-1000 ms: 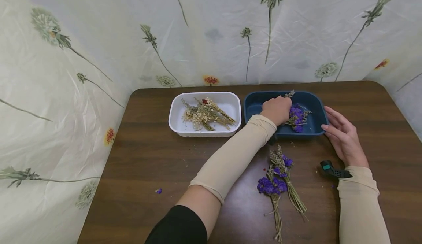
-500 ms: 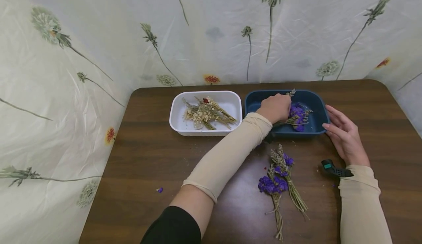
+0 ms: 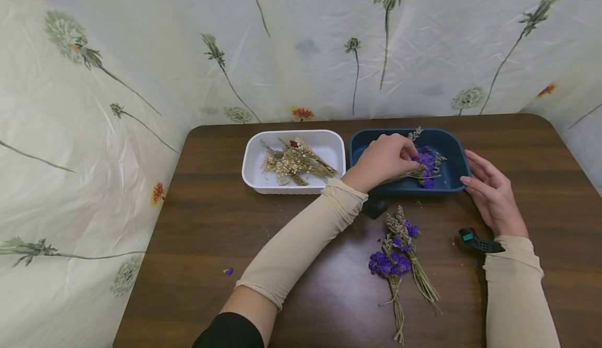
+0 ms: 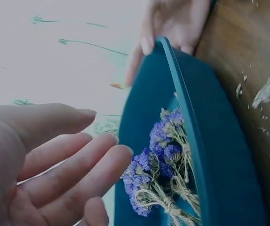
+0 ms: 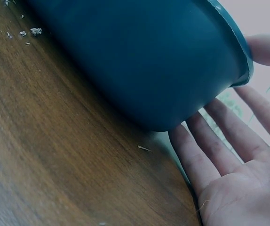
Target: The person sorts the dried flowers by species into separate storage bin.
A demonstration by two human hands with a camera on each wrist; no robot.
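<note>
Over the blue tray (image 3: 451, 152), my left hand (image 3: 383, 160) has its fingers apart and nothing between them. Below its fingertips lie bunches of dried purple flowers (image 4: 161, 141), their stems tied with twine. A greyish flower tip (image 3: 416, 134) pokes out behind the hand, which hides part of the tray. My right hand (image 3: 491, 194) touches the tray's right end. In the right wrist view its straight fingers (image 5: 219, 129) rest against the outer wall, and the thumb lies at the rim.
Left of the blue tray stands a white tray (image 3: 254, 175) of dried cream flower bunches (image 3: 291, 165). Two more bunches, one purple (image 3: 389, 264) and one grey and purple (image 3: 411, 248), lie on the wooden table (image 3: 197, 222) in front. Small petals and crumbs are scattered about.
My left hand has drawn back a little leftward and its curled fingers have spread, showing more of the flowers and stems below. My right hand has stayed at the tray's end.
</note>
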